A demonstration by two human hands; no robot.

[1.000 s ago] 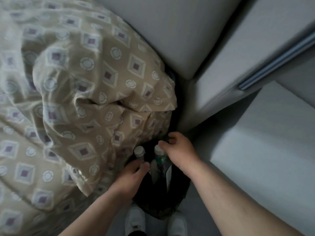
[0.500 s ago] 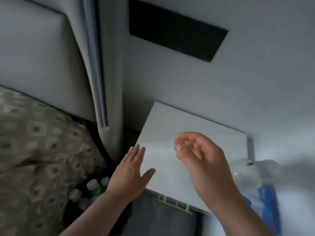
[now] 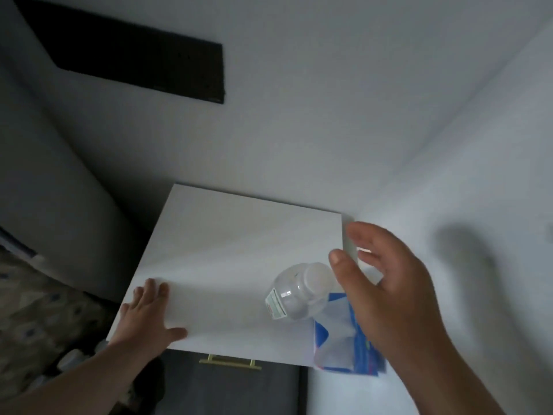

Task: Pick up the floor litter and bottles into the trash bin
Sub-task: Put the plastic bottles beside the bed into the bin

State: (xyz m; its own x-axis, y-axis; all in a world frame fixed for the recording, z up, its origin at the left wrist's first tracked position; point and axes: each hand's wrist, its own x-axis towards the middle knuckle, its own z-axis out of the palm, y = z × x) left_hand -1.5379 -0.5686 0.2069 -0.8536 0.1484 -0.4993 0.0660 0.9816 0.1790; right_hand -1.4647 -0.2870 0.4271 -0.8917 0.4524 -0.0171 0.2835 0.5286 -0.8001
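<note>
The clear plastic bottle (image 3: 294,293) with a white screw cap (image 3: 315,278) stands on the near right part of the white square-topped desk (image 3: 233,253), leaning a little towards me in this wide view. A small paper label (image 3: 275,305) with green and red print wraps its left side.

Just beside the bottle on its right lies a blue and clear plastic packet (image 3: 335,348). It reaches the desk's front right corner and overhangs the edge.

My right hand (image 3: 389,295) hovers over that packet and close to the bottle, with the fingers spread and nearly straight and the palm turned left. The thumb tip sits next to the cap, though I cannot tell whether it touches. The hand grips nothing.

My left hand (image 3: 146,316) lies flat on the desk's front left corner, fingers straight and thumb stretched along the front edge. It holds nothing either. The two hands are well apart, with the bottle between them and nearer the right one.

Below the desk top I see a dark grey drawer front (image 3: 227,390) with a slim brass-coloured handle (image 3: 230,363). Behind the desk rises a pale grey wall (image 3: 329,115) bearing a flat black rectangular panel (image 3: 134,52) at upper left.

At far left lies beige patterned bedding (image 3: 39,310). A few pale round shapes (image 3: 70,357) sit low beside it, too blurred to tell what they are.
</note>
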